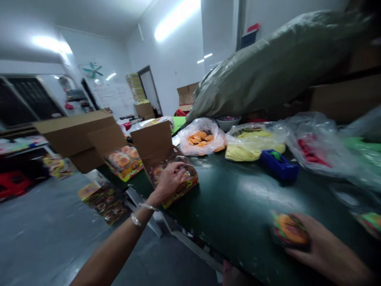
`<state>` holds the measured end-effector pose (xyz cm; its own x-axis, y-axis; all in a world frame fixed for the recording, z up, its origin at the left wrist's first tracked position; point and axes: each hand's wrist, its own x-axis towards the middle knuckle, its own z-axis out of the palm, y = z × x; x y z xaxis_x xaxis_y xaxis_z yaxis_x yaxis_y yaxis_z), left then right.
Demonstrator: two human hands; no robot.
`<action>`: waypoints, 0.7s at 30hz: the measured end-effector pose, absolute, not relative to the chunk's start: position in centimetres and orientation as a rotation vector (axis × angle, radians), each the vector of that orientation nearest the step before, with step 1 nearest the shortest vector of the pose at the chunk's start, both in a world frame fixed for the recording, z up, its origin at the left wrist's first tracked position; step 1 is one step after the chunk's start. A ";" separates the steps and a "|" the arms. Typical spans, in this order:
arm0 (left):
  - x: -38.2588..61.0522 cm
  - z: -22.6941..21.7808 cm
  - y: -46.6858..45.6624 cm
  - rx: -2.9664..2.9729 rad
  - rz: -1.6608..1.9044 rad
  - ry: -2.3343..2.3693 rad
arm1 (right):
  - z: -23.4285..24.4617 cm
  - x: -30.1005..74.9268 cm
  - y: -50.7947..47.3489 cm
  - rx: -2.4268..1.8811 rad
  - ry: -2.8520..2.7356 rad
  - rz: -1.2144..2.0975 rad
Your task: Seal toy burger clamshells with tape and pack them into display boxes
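My left hand [171,176] reaches into an open display box [182,190], its fingers apart and slightly bent over the clear-packed burgers inside. Whether it touches them I cannot tell. In my right hand [320,242], low over the green table, is a toy-like burger in a clear pack [290,229], with an orange bun and green and red layers; motion blurs it. Another burger pack [370,222] lies at the right edge. Left of the box stands a second open display box [127,169] filled with burgers.
Plastic bags of orange pieces [201,138], yellow pieces [247,149] and red pieces [312,151] line the table's back, near a blue tape dispenser [279,165]. A large grey sack [268,67] leans behind. More packed burgers [107,204] sit below the table's left edge.
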<state>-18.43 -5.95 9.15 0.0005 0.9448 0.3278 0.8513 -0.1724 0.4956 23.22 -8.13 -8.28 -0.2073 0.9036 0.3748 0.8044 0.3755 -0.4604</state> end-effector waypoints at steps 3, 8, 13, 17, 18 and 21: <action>-13.7 7.7 -7.1 1.973 0.745 1.501 | -3.5 18.2 -8.5 -1.343 -2.121 0.283; -8.4 5.9 -7.7 1.493 0.602 1.011 | 1.3 11.9 -8.3 -1.031 -2.258 0.255; -9.9 5.8 -7.1 1.361 0.678 0.980 | 1.9 10.2 -7.5 -0.915 -2.304 0.322; -13.8 6.6 -7.5 1.352 0.709 1.047 | 0.1 9.7 -5.8 -0.947 -2.303 0.394; -15.3 7.2 -7.5 1.399 0.727 1.107 | -0.4 9.3 -5.1 -0.961 -2.318 0.381; -20.5 9.9 -6.6 1.630 0.901 1.497 | -0.8 6.6 -2.9 -0.947 -2.398 0.275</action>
